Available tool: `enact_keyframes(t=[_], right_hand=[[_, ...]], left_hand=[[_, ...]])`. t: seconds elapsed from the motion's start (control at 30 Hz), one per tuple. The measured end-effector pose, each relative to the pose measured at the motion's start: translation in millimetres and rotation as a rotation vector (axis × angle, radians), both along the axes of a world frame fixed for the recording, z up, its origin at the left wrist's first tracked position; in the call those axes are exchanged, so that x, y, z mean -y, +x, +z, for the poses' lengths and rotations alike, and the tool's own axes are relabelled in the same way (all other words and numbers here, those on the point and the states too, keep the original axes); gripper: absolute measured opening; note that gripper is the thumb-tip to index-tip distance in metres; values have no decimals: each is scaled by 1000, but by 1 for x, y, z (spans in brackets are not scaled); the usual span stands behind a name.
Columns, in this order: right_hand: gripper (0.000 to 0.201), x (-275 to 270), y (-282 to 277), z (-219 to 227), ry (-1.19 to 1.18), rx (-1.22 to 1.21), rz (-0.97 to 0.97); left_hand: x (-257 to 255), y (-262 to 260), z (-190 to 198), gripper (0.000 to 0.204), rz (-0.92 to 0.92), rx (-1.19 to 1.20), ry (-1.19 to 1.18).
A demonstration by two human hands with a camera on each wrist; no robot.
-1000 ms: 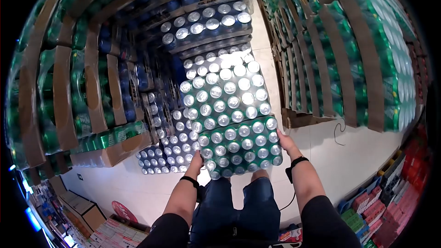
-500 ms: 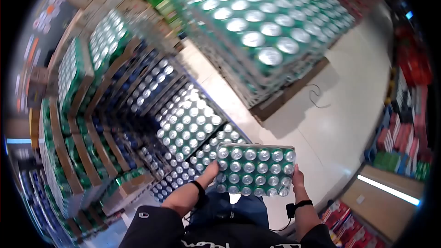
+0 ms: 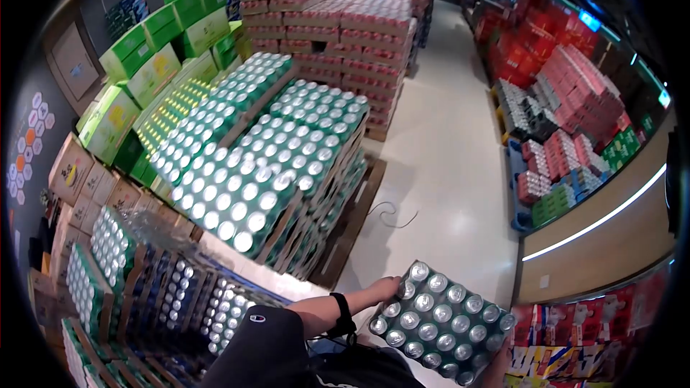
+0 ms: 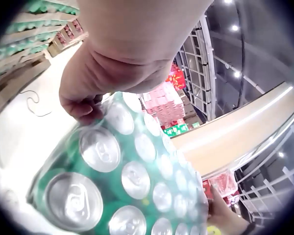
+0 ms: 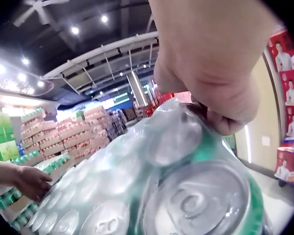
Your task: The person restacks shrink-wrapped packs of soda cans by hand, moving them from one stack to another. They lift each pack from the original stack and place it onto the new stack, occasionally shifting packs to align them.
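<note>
A shrink-wrapped case of green cans with silver lids hangs between both hands, tilted in front of the body. At its far left edge my left hand grips the wrap, its fingers curled over the edge in the left wrist view. My right hand holds the opposite end, partly hidden by the case in the head view. Up close in the right wrist view, the right hand's fingers curl into the film beside the end cans. The underside of the case is out of sight.
A pallet stack of green can cases stands to the left, with dark blue can cases nearer. Pink cases rise behind. Pale aisle floor runs ahead, a thin cable lying on it. Red packs line the right.
The case has come away from the stacked cans at the left and moved right, with both hands holding it. The head view has swung right toward the aisle.
</note>
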State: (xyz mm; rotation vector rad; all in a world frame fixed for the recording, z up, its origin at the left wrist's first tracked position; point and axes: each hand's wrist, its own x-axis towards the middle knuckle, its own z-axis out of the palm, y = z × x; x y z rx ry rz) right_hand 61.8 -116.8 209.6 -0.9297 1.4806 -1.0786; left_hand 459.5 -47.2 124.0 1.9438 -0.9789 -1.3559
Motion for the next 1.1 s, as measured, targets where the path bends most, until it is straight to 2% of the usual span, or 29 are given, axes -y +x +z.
enact_keyframes(t=[0.07,0.1,0.17,0.23,0.27,0.3,0.33,0.37,0.4,0.47,0.53,0.6,0.67,0.73,0.8,0.83,0.87,0.93,0.97,1.0,1.07,1.1], right_hand=[[52,39,-36,-14,75,11,25],[52,44,-12,16,62,69,37],[52,51,38,67,45,183,76],[51,93,32,51,69,87,173],[51,103,47,57,91,39,228],[49,114,74,52,-70,-36,209],[46,119,115,61,-228,-122,182],[49,135,129,64,-56,21,233],[47,149,150,66,20,69,239],[46,171,207,69,106,129,257],[45,189,271,76,164,185,353],[43,197,341,88,187,186,427],[41,200,403,96,131,271,596],[40,204,462,92,182,251,716],[41,195,516,91,190,263,897],[45,199,531,71,218,309,1073],[43,191,554,71,259,328,1172],[41,172,596,60,361,312,1283],[39,161,619,56,413,313,1347],[37,154,635,48,481,306,1408],[34,169,688,2,590,540,1499],[33,173,701,-5,652,655,1532]], left_hand=[[35,15,24,34,-143,28,-54],[50,26,36,34,-247,166,-92],[72,48,62,39,-194,125,-75],[92,84,94,44,-105,60,-53],[95,102,106,47,-52,36,-38],[102,121,102,50,51,-5,-52],[102,142,128,53,101,55,-42],[107,172,137,53,77,131,-58],[110,196,146,54,54,190,-67],[101,239,208,54,-7,396,-115],[103,295,216,46,144,382,-181],[105,352,213,35,278,595,-166],[97,422,203,28,10,965,-234],[78,455,222,28,339,862,-209],[59,506,219,26,387,1075,-144],[50,527,221,27,481,1020,-84],[40,540,231,27,576,960,-25],[22,569,234,30,718,916,59],[16,596,210,32,966,808,16],[4,597,215,33,869,907,111],[-5,603,198,32,911,1256,115],[0,591,213,31,961,1066,80]])
